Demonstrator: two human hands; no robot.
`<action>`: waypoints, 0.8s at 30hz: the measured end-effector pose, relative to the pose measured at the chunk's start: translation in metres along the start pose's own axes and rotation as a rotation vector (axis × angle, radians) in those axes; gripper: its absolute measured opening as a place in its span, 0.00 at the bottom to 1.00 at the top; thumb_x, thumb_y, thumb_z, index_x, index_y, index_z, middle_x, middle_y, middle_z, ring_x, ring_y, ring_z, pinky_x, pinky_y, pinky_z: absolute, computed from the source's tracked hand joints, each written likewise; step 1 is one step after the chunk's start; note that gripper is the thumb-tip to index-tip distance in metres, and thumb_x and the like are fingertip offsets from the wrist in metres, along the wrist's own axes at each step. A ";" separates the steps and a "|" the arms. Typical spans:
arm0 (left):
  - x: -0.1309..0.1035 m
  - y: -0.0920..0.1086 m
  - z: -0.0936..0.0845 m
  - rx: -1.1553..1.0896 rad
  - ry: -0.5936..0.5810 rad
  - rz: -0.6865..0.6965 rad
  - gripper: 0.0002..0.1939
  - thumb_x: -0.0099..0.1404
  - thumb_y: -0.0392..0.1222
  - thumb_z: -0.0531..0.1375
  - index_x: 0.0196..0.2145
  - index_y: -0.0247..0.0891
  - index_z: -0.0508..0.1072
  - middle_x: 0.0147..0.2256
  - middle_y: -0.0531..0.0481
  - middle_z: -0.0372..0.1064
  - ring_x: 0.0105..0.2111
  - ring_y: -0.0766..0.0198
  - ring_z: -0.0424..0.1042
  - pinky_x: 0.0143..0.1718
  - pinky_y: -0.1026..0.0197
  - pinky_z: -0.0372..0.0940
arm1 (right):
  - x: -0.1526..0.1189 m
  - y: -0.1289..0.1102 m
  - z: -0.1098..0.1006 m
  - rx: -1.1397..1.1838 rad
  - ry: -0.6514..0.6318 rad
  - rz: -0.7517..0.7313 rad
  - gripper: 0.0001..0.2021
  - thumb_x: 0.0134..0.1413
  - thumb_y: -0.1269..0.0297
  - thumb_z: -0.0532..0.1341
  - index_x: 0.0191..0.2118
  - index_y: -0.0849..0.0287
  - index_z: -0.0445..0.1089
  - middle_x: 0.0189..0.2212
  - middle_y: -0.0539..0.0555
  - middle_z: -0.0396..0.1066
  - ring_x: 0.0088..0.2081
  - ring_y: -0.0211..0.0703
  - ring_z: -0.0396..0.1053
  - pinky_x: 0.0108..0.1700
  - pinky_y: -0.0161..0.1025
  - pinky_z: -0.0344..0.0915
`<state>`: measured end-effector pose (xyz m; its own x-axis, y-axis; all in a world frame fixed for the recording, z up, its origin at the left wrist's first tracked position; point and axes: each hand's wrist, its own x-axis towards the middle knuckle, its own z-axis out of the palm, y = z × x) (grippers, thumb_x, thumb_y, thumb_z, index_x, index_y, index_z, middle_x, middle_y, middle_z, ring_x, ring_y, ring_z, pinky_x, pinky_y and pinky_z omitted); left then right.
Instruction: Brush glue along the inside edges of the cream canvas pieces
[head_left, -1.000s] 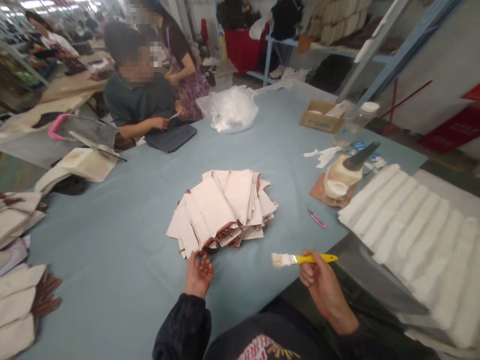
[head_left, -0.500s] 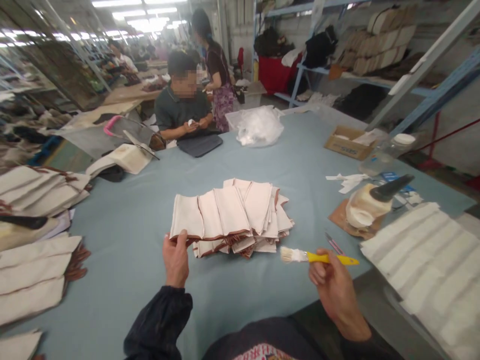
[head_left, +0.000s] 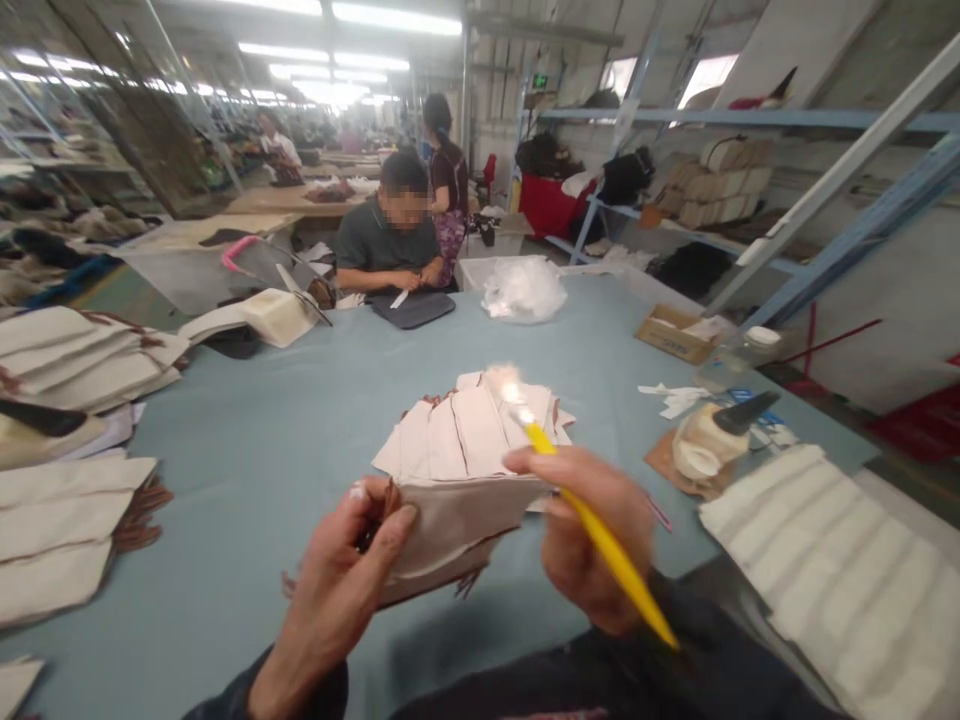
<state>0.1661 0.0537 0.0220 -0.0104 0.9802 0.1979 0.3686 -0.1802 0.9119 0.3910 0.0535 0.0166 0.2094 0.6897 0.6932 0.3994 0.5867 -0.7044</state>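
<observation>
A fabric piece (head_left: 457, 525) is pinched taut between left (head_left: 337, 570) and right hand (head_left: 592, 530); the brush (head_left: 600, 540) is kept gripped, seemingly for readiness.

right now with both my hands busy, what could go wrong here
The brush in your right hand has its bristles over the fanned pale pieces, so it might mark them if wet. Your left hand grips the held piece near one end, right by the pile, so moving it could disturb the fan. The pink-handled tool lies partly hidden behind your right hand and might get knocked.
</observation>
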 end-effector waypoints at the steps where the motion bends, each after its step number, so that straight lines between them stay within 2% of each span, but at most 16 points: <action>1: -0.006 0.000 0.000 -0.003 -0.025 0.006 0.18 0.63 0.55 0.63 0.24 0.42 0.67 0.21 0.56 0.61 0.21 0.66 0.61 0.22 0.65 0.62 | -0.002 -0.001 0.014 -0.049 -0.101 -0.165 0.12 0.66 0.51 0.59 0.44 0.52 0.75 0.36 0.53 0.82 0.38 0.46 0.80 0.43 0.45 0.76; 3: -0.015 -0.001 -0.003 -0.028 -0.096 0.008 0.17 0.64 0.53 0.63 0.23 0.42 0.67 0.21 0.55 0.63 0.22 0.65 0.63 0.24 0.65 0.64 | -0.012 0.002 0.036 -0.115 -0.186 -0.269 0.10 0.70 0.63 0.55 0.48 0.56 0.73 0.34 0.54 0.81 0.34 0.42 0.80 0.39 0.38 0.75; 5: -0.022 -0.007 -0.011 -0.055 -0.120 0.013 0.14 0.65 0.53 0.61 0.29 0.42 0.74 0.26 0.52 0.72 0.27 0.62 0.71 0.31 0.64 0.69 | -0.028 0.007 0.046 -0.154 -0.161 -0.257 0.10 0.71 0.66 0.53 0.48 0.57 0.71 0.33 0.54 0.80 0.32 0.41 0.79 0.36 0.36 0.75; 6: -0.025 -0.012 -0.017 -0.045 -0.070 0.014 0.13 0.67 0.54 0.59 0.35 0.43 0.77 0.32 0.50 0.77 0.33 0.60 0.75 0.37 0.62 0.71 | -0.037 0.009 0.047 -0.169 -0.127 -0.229 0.10 0.71 0.66 0.53 0.47 0.56 0.71 0.33 0.54 0.80 0.32 0.41 0.79 0.35 0.35 0.75; 8: -0.032 -0.024 -0.028 0.035 0.151 0.009 0.17 0.69 0.55 0.56 0.46 0.44 0.78 0.43 0.48 0.80 0.44 0.56 0.76 0.49 0.57 0.70 | -0.052 0.012 0.043 -0.206 -0.064 -0.176 0.09 0.71 0.65 0.53 0.47 0.56 0.71 0.34 0.54 0.80 0.33 0.43 0.79 0.36 0.36 0.75; 9: -0.036 -0.031 -0.032 0.085 0.263 0.008 0.18 0.70 0.55 0.56 0.48 0.45 0.78 0.46 0.48 0.80 0.46 0.56 0.76 0.53 0.55 0.68 | -0.057 0.012 0.040 -0.225 -0.045 -0.157 0.09 0.71 0.65 0.53 0.47 0.56 0.71 0.35 0.55 0.80 0.33 0.43 0.79 0.36 0.37 0.75; 10: -0.040 -0.037 -0.035 0.122 0.326 0.017 0.17 0.70 0.55 0.57 0.47 0.46 0.78 0.45 0.49 0.80 0.46 0.56 0.76 0.54 0.55 0.67 | -0.061 0.011 0.036 -0.245 -0.035 -0.145 0.10 0.71 0.64 0.53 0.47 0.56 0.71 0.35 0.55 0.79 0.34 0.44 0.79 0.36 0.38 0.75; 11: -0.044 -0.043 -0.036 0.129 0.328 0.046 0.15 0.69 0.54 0.58 0.44 0.46 0.79 0.43 0.50 0.80 0.45 0.56 0.76 0.53 0.55 0.68 | -0.064 0.009 0.034 -0.262 -0.033 -0.143 0.10 0.71 0.64 0.53 0.47 0.56 0.71 0.35 0.55 0.79 0.34 0.44 0.79 0.37 0.38 0.75; 14: -0.055 -0.052 -0.029 0.035 0.152 0.235 0.07 0.67 0.46 0.63 0.40 0.45 0.78 0.39 0.51 0.80 0.39 0.58 0.78 0.46 0.58 0.72 | -0.070 0.003 0.032 -0.305 -0.040 -0.168 0.09 0.71 0.64 0.53 0.48 0.56 0.70 0.35 0.54 0.79 0.34 0.43 0.79 0.36 0.37 0.75; 16: -0.059 -0.054 -0.020 0.022 0.111 0.333 0.07 0.66 0.43 0.64 0.43 0.45 0.77 0.41 0.49 0.80 0.40 0.58 0.79 0.47 0.57 0.72 | -0.073 -0.002 0.033 -0.334 -0.030 -0.170 0.09 0.72 0.64 0.53 0.48 0.56 0.70 0.36 0.54 0.79 0.33 0.42 0.79 0.36 0.36 0.75; 19: -0.056 -0.057 -0.009 0.100 0.125 0.362 0.15 0.66 0.43 0.65 0.50 0.42 0.74 0.46 0.45 0.78 0.47 0.55 0.77 0.54 0.52 0.71 | -0.080 -0.008 0.035 -0.382 -0.005 -0.152 0.09 0.72 0.64 0.53 0.48 0.56 0.71 0.35 0.54 0.80 0.34 0.43 0.80 0.38 0.37 0.76; 24: -0.044 -0.072 0.003 0.093 0.009 0.427 0.14 0.68 0.42 0.63 0.50 0.38 0.72 0.47 0.42 0.77 0.48 0.56 0.77 0.54 0.52 0.71 | -0.089 -0.015 0.035 -0.453 0.026 -0.142 0.11 0.73 0.63 0.52 0.48 0.56 0.72 0.35 0.54 0.79 0.33 0.42 0.79 0.36 0.36 0.75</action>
<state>0.1431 0.0242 -0.0537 0.1527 0.8186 0.5537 0.4242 -0.5603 0.7114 0.3352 -0.0019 -0.0401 0.1446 0.6021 0.7852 0.7732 0.4264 -0.4694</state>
